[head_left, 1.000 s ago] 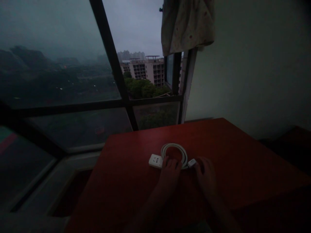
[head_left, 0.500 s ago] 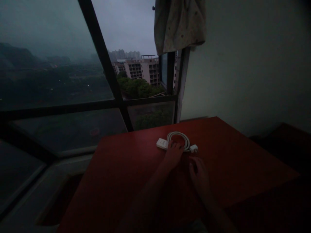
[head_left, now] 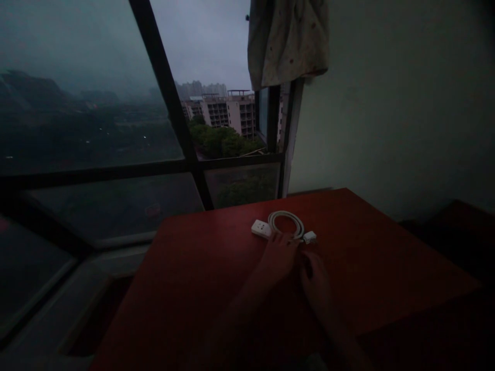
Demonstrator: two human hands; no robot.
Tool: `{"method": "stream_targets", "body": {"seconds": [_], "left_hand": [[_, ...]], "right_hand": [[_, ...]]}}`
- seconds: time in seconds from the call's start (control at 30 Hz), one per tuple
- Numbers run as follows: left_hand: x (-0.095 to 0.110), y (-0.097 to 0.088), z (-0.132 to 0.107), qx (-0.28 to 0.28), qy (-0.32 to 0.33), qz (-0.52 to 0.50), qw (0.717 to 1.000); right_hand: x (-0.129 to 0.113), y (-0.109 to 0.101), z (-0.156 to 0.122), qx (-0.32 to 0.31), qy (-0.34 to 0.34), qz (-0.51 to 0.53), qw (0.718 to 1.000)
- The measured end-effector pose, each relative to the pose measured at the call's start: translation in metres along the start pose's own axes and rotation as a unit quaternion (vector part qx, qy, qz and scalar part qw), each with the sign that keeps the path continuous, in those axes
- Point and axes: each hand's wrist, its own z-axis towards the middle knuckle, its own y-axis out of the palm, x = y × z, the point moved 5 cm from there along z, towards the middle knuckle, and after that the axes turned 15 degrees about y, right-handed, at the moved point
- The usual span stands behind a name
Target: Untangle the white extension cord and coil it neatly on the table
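A white extension lead lies on the red table point(head_left: 201, 273): a socket block point(head_left: 261, 228), a coiled white cable point(head_left: 286, 223) and a white plug point(head_left: 310, 237). My left hand point(head_left: 280, 255) lies on the table just in front of the coil, fingertips at or near the cable's near edge. Just right of it, my right hand point(head_left: 315, 281) rests on the table a little short of the plug, touching nothing I can make out. The room is very dark, so the fingers of both hands are hard to read.
A large window with dark frames point(head_left: 185, 165) fills the left and back, its sill point(head_left: 116, 257) beside the table's left edge. A pale cloth point(head_left: 288, 38) hangs at the top. A plain wall point(head_left: 386, 103) stands behind the table; dark furniture point(head_left: 456, 226) sits at right.
My right hand has pulled back from the plug toward me. My left hand has slid back slightly from the coil. The lead lies farther from me than a second ago.
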Motion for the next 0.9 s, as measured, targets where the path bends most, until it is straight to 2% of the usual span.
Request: {"method": "stream_targets", "body": {"seconds": [0.1,0.23,0.33,0.43,0.53,0.63,0.7,0.9], "left_hand": [[0.008,-0.007,-0.033,0.034,-0.027,-0.092,0.995],[-0.004,-0.011,-0.08,0.068,-0.124,-0.175,0.974],[-0.021,-0.014,-0.104,0.097,-0.2,-0.213,0.951],[-0.036,-0.015,-0.119,0.121,-0.246,-0.21,0.939],[-0.048,-0.009,-0.13,0.124,-0.276,-0.186,0.935],[-0.057,0.0,-0.138,0.13,-0.304,-0.199,0.922],[-0.059,0.006,-0.141,0.124,-0.313,-0.209,0.918],[-0.056,0.013,-0.14,0.106,-0.289,-0.189,0.932]], "right_hand": [[-0.004,-0.003,-0.001,-0.013,-0.004,0.006,1.0],[-0.025,0.003,-0.006,-0.056,-0.004,0.031,0.998],[-0.057,0.024,-0.009,-0.149,-0.008,0.072,0.986],[-0.095,0.051,-0.011,-0.233,-0.022,0.101,0.967],[-0.114,0.08,-0.011,-0.271,-0.02,0.073,0.959],[-0.113,0.102,-0.013,-0.268,-0.038,0.048,0.961],[-0.105,0.109,-0.014,-0.258,-0.049,0.058,0.963],[-0.084,0.108,-0.012,-0.247,-0.027,0.094,0.964]]}}
